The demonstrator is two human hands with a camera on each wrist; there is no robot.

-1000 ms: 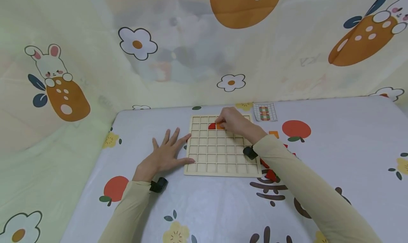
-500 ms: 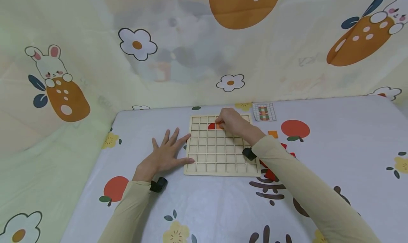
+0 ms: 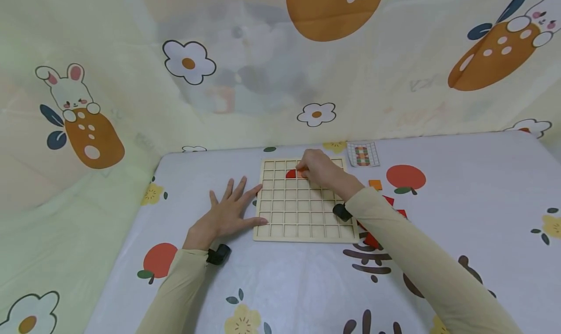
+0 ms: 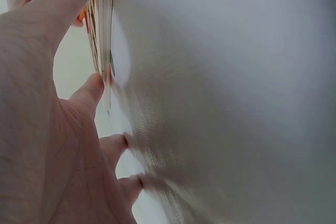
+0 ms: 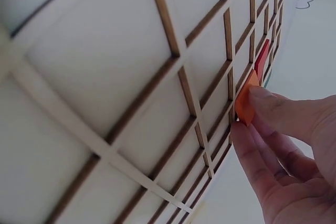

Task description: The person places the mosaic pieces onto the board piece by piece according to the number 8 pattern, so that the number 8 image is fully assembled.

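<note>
A wooden grid board [image 3: 290, 205] lies flat on the table. My left hand [image 3: 225, 216] is spread out at the board's left side, with its thumb and index finger touching the edge and its other fingertips on the cloth. At the far row of the grid, my right hand [image 3: 323, 169] pinches an orange tile [image 5: 245, 102] between thumb and fingers. The tile sits tilted at a cell in the right wrist view. Right beside it, a red tile with a rounded corner [image 3: 291, 174] occupies the neighbouring cell.
Several loose red tiles [image 3: 371, 241] lie right of the board, partly hidden under the right forearm. Another orange tile [image 3: 375, 184] rests farther back. A card with a printed coloured pattern [image 3: 363, 154] lies behind the board's right corner. A patterned cloth [image 3: 280, 295] covers the table.
Both hands and the board hold nearly the same positions. The right forearm has shifted very slightly left, and the right hand keeps its pinch on the orange tile.
</note>
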